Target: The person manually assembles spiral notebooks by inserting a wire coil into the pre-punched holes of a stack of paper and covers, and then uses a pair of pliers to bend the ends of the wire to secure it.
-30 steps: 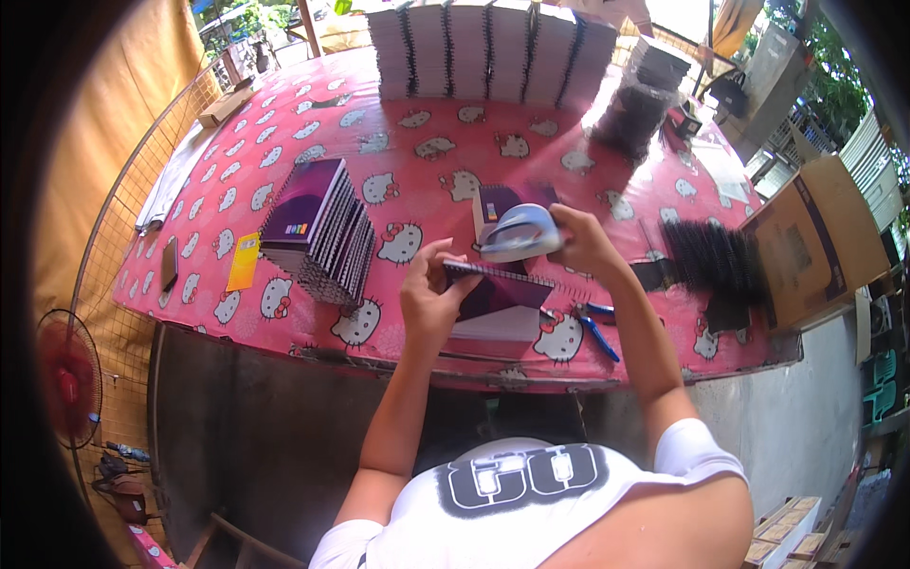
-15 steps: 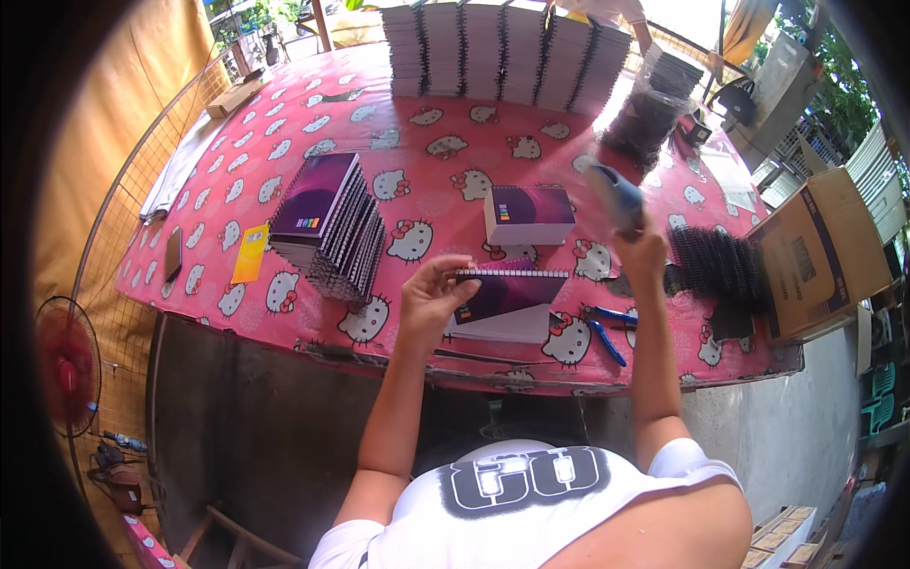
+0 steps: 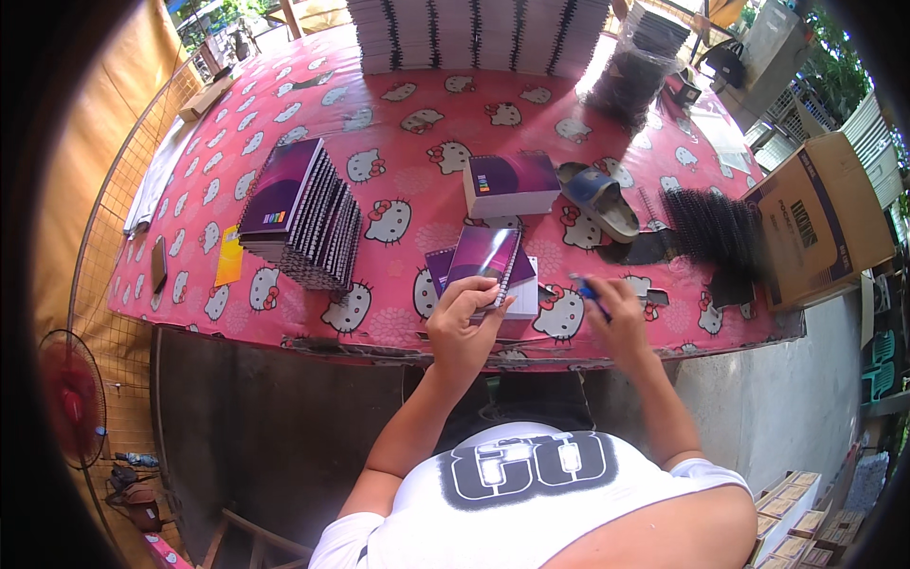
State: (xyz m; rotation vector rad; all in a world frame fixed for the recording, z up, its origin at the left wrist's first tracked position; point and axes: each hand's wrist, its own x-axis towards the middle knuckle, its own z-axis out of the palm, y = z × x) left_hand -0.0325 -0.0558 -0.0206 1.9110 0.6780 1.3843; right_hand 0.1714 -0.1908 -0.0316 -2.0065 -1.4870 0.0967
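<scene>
A purple spiral notebook (image 3: 482, 256) is gripped near its lower end by my left hand (image 3: 463, 318), its wire binding along the right side. Beneath it lie another purple cover and white pages (image 3: 523, 296). To the right, my right hand (image 3: 621, 318) is closed around blue-handled pliers (image 3: 590, 290), tip pointing toward the notebook; the fingers hide most of the tool. A blue-grey slipper (image 3: 602, 201) rests on the table beyond that hand. Left of it sits a block of purple covers with white page edges (image 3: 512, 187).
A tall stack of purple spiral notebooks (image 3: 299, 213) stands at left, beside a yellow booklet (image 3: 229, 256). Black binding coils (image 3: 711, 232) and a cardboard box (image 3: 820, 223) are at right. Thick page stacks (image 3: 474, 36) line the far edge of the pink table (image 3: 398, 327).
My right hand has put down the slipper and taken the pliers from the table. The notebook in my left hand has turned, its binding now running along its right side.
</scene>
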